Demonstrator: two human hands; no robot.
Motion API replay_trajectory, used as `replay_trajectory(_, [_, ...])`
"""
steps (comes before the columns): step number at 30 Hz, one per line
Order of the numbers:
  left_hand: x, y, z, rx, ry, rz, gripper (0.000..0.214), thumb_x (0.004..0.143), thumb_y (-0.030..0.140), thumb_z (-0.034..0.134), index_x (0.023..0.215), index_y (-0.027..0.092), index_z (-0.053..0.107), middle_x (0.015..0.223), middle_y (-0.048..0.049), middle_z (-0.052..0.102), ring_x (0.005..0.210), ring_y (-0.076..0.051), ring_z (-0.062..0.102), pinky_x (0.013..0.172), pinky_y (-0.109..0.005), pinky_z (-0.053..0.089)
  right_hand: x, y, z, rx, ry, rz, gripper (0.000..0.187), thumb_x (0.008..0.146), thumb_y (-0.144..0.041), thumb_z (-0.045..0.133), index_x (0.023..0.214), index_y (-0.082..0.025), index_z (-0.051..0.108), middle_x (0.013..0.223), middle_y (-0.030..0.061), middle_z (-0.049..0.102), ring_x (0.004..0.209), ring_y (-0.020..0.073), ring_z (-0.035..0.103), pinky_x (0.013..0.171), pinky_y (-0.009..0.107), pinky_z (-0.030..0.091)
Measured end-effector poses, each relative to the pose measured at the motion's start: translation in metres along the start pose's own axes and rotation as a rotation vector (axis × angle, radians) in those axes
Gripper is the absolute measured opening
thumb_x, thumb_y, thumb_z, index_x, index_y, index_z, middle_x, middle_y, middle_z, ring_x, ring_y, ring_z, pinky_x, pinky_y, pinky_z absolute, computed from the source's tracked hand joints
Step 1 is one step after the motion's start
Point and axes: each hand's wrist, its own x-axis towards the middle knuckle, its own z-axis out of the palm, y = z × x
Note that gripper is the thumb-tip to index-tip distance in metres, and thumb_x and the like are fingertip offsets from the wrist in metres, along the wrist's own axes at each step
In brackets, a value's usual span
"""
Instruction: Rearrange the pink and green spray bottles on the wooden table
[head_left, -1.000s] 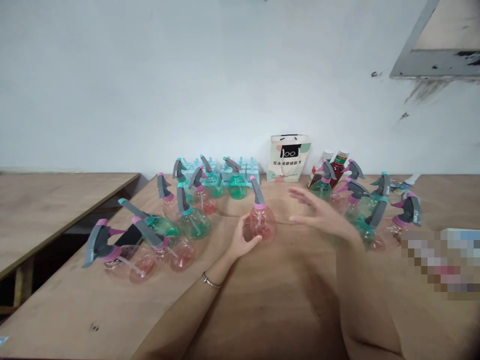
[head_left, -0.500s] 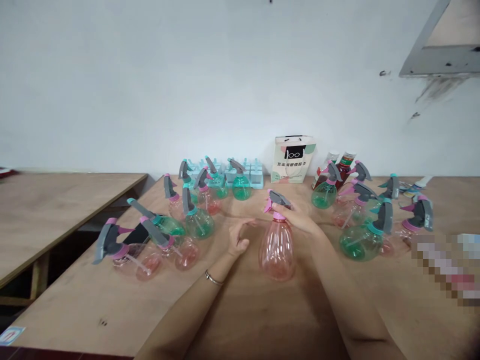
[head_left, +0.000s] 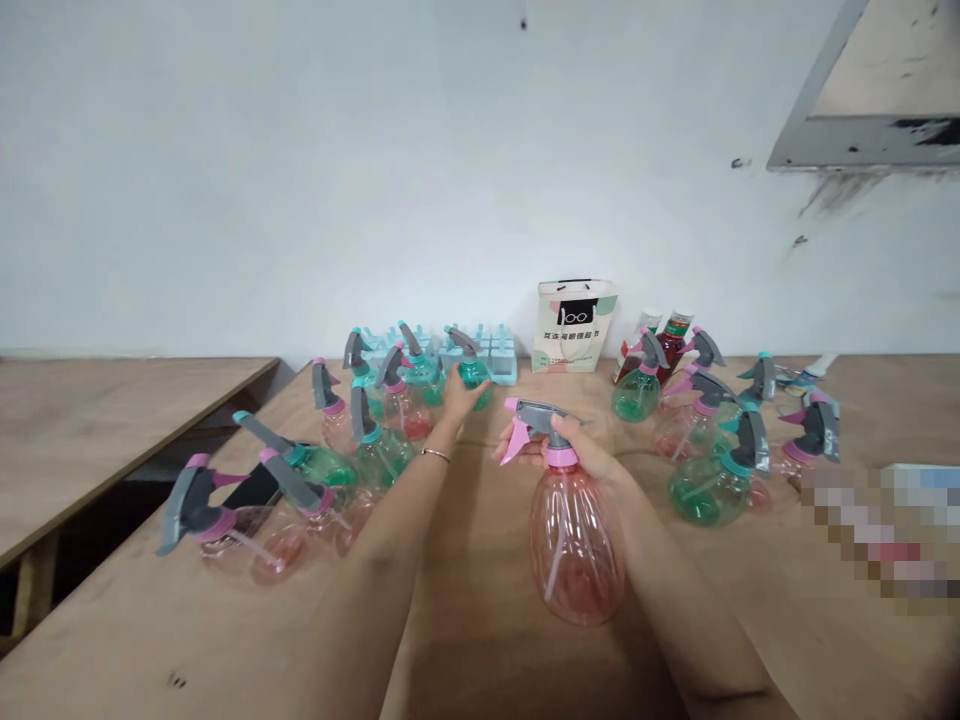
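My right hand (head_left: 581, 455) is wrapped round the neck of a pink spray bottle (head_left: 574, 545) with a grey head and pink trigger, holding it upright near the table's middle. My left hand (head_left: 459, 397) is stretched far forward, its fingers closing on a green spray bottle (head_left: 474, 368) at the back. A thin bracelet circles my left wrist.
Several pink and green spray bottles stand or lie in a left cluster (head_left: 360, 440) and a right cluster (head_left: 712, 440) on the wooden table (head_left: 487, 640). A small paper bag (head_left: 574, 325), light-blue trays (head_left: 499, 350) and red bottles (head_left: 671, 335) stand by the wall. A second table (head_left: 90, 420) lies left.
My right hand took the pink bottle by its neck and brought it closer. My left hand let go of it and reached forward to the green bottle at the back.
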Motion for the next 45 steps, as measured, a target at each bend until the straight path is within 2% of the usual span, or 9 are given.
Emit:
replay_trajectory(4, [-0.054,-0.006,-0.006,-0.005,0.003,0.037,0.073,0.073,0.036,0.077,0.135,0.016,0.042,0.142,-0.0216,0.049,0.137,-0.035,0.044,0.114,-0.054,0.031,-0.002,-0.006,-0.001,-0.004,0.060,-0.060,0.053,0.072,-0.066,0.070,0.097,-0.019,0.072,0.086,0.0089,0.076,0.092,0.0258,0.073,0.086,0.040,0.058])
replay_trajectory(9, [-0.143,-0.012,-0.035,-0.014,-0.019,0.126,0.072,0.081,0.047,0.069,0.141,0.022,0.037,0.141,-0.0150,0.050,0.134,-0.031,0.048,0.113,-0.051,0.036,-0.003,-0.014,-0.004,-0.003,0.189,-0.167,0.045,0.073,-0.058,0.072,0.094,-0.018,0.072,0.080,0.0068,0.074,0.082,0.0240,0.073,0.073,0.035,0.060])
replay_trajectory(13, [-0.176,-0.008,-0.055,0.032,-0.064,0.124,0.072,0.080,0.049,0.069,0.139,0.020,0.039,0.135,-0.0152,0.054,0.127,-0.031,0.053,0.109,-0.051,0.041,-0.005,-0.017,-0.005,0.003,0.254,-0.162,0.038,0.075,-0.053,0.072,0.088,-0.017,0.071,0.076,0.0064,0.073,0.078,0.0234,0.073,0.068,0.034,0.060])
replay_trajectory(19, [-0.177,-0.007,-0.061,0.032,-0.086,0.149,0.071,0.080,0.049,0.069,0.137,0.018,0.040,0.134,-0.0170,0.055,0.126,-0.032,0.054,0.108,-0.053,0.041,-0.010,-0.014,-0.006,-0.011,0.214,-0.115,0.048,0.072,-0.060,0.071,0.097,-0.019,0.070,0.077,0.0073,0.073,0.080,0.0265,0.073,0.063,0.036,0.060])
replay_trajectory(24, [-0.176,-0.010,-0.060,0.018,-0.092,0.144,0.073,0.079,0.047,0.070,0.138,0.020,0.039,0.134,-0.0157,0.055,0.125,-0.032,0.054,0.108,-0.053,0.041,-0.006,-0.017,-0.013,-0.063,0.216,-0.152,0.038,0.074,-0.055,0.071,0.084,-0.018,0.068,0.071,0.0061,0.071,0.068,0.0220,0.070,0.059,0.033,0.058])
replay_trajectory(31, [-0.179,-0.011,-0.059,-0.026,-0.120,0.117,0.072,0.080,0.047,0.069,0.139,0.021,0.037,0.138,-0.0147,0.051,0.129,-0.031,0.051,0.111,-0.052,0.038,-0.006,-0.013,-0.011,0.005,0.275,-0.122,0.044,0.074,-0.060,0.066,0.093,-0.021,0.067,0.079,0.0063,0.073,0.083,0.0254,0.073,0.067,0.035,0.059])
replay_trajectory(37, [-0.181,-0.009,-0.058,-0.017,-0.145,0.145,0.072,0.081,0.045,0.069,0.141,0.022,0.036,0.136,-0.0143,0.053,0.130,-0.031,0.050,0.111,-0.052,0.038,-0.002,-0.015,-0.011,0.012,0.332,-0.207,0.032,0.072,-0.051,0.069,0.080,-0.020,0.065,0.081,0.0070,0.072,0.090,0.0269,0.072,0.065,0.033,0.059])
replay_trajectory(41, [-0.181,-0.008,-0.058,-0.008,-0.141,0.152,0.071,0.082,0.046,0.068,0.140,0.022,0.036,0.137,-0.0144,0.052,0.130,-0.031,0.051,0.111,-0.052,0.039,-0.001,-0.012,-0.014,0.035,0.286,-0.181,0.042,0.073,-0.056,0.065,0.097,-0.021,0.066,0.085,0.0064,0.073,0.094,0.0278,0.072,0.073,0.038,0.059])
replay_trajectory(45, [-0.180,-0.010,-0.058,-0.007,-0.150,0.158,0.073,0.082,0.046,0.069,0.141,0.022,0.035,0.139,-0.0148,0.051,0.132,-0.031,0.049,0.112,-0.052,0.038,-0.002,-0.010,-0.014,-0.021,0.339,-0.171,0.046,0.069,-0.059,0.067,0.094,-0.020,0.067,0.081,0.0079,0.074,0.085,0.0278,0.072,0.059,0.033,0.057])
